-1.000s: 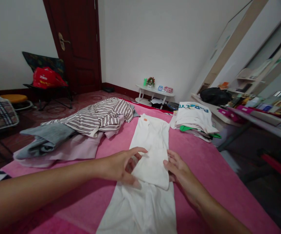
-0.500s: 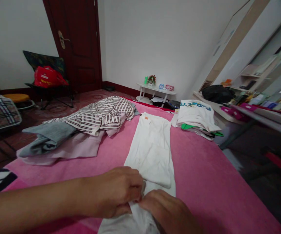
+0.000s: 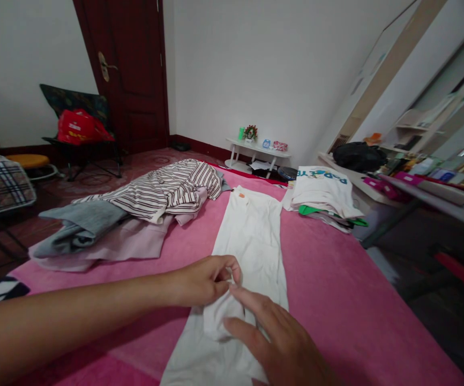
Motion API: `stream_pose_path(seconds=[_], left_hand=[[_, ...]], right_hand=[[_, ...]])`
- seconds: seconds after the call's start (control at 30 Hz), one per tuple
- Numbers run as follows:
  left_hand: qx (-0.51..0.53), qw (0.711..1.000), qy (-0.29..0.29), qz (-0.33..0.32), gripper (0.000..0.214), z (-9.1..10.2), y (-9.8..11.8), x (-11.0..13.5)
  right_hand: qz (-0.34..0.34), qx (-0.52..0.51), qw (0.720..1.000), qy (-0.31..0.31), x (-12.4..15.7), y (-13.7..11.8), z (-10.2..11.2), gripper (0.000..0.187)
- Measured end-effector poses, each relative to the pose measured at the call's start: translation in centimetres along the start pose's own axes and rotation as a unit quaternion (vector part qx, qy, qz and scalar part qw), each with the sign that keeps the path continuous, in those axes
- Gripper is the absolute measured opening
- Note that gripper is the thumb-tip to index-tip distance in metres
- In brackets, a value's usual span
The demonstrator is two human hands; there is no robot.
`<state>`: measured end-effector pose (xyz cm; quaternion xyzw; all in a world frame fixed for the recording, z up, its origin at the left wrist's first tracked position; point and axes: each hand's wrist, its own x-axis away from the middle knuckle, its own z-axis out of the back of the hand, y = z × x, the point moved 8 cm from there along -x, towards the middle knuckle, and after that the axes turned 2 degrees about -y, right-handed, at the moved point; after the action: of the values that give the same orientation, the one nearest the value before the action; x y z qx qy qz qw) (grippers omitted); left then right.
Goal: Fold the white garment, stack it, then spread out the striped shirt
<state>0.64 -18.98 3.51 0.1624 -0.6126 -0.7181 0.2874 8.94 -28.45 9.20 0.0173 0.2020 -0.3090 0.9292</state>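
Note:
A long white garment (image 3: 252, 236) lies lengthwise on the pink bedspread (image 3: 328, 289), folded narrow, with a small orange mark near its far end. My left hand (image 3: 211, 281) reaches in from the left and pinches a raised fold of its cloth between thumb and fingers. Close beside it, my right hand (image 3: 276, 329) has the same bunched fold between thumb and forefinger, the fingertips of both hands almost touching. The garment's near end runs out of view at the bottom, partly covered by my right hand.
On the left lies a loose heap with a striped shirt (image 3: 167, 187) and grey trousers (image 3: 83, 222). A stack of folded clothes (image 3: 322, 193) sits at the far right of the bed. Beyond are a low white table (image 3: 256, 147), a chair with a red bag (image 3: 81, 127), and a cluttered desk (image 3: 436, 187).
Both hands have moved away from me along the white garment, bringing a bunched fold with them onto its middle. My right hand's thumb and forefinger now show more spread.

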Motion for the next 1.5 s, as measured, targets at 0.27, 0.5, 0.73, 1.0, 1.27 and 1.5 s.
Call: stream_pose_path(seconds=[0.27,0.5,0.73,1.0,1.27,1.5], left_hand=[[0.054,0.992,0.098,0.062,0.020,1.3,-2.5,-1.3],[0.129,0.979,0.112,0.108,0.028,1.2,-2.2,-0.6],[0.172,0.981,-0.021,0.090,0.067,0.0,-1.3,0.2],[-0.151,0.978,0.144,-0.022,0.038,1.1,0.9,0.2],[-0.190,0.977,0.098,-0.022,0.053,0.9,2.1,1.2],[-0.133,0.979,0.154,0.007,0.034,2.3,0.0,0.1]], right_hand=[[-0.029,0.099,0.991,0.085,-1.6,-0.3,0.4,0.050],[-0.150,-0.079,0.984,0.045,-1.3,2.9,-1.5,0.046],[-0.394,-0.398,0.821,0.112,0.1,10.0,-3.6,0.002],[-0.388,-0.506,0.757,0.143,0.4,9.7,-3.5,0.016],[-0.415,-0.561,0.703,0.139,1.1,9.2,-3.2,0.028],[-0.427,-0.508,0.725,0.184,2.1,10.7,-3.3,0.037]])
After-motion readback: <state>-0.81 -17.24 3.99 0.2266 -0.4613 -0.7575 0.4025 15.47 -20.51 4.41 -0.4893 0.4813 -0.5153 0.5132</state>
